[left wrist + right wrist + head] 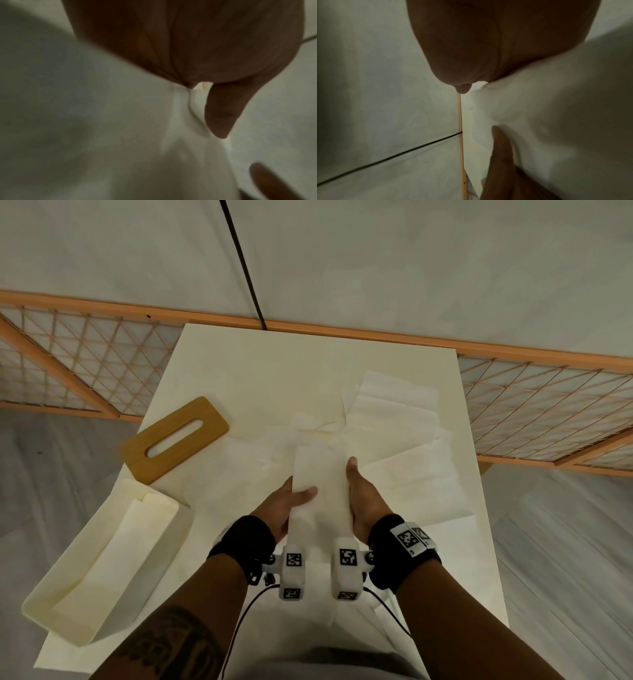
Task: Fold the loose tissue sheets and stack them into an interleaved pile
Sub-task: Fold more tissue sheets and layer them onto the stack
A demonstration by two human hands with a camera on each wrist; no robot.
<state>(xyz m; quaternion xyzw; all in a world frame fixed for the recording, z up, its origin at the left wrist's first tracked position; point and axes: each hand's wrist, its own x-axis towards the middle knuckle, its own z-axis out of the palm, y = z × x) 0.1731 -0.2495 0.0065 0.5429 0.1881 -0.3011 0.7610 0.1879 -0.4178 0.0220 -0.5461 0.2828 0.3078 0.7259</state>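
Observation:
A long folded strip of white tissue is held lengthwise over the middle of the table, between both hands. My left hand grips its left edge, thumb lying across the top and fingers hidden underneath. Along the right edge, my right hand holds it with the thumb pointing away from me. Its other fingers are mostly hidden. Loose unfolded sheets lie spread over the right and middle of the table. Both wrist views show blurred white tissue close against the palms.
A white open tissue box with a sheet inside stands at the table's left front corner. Its wooden slotted lid lies flat behind it at the left edge. A wooden lattice screen and a black cable are beyond the table.

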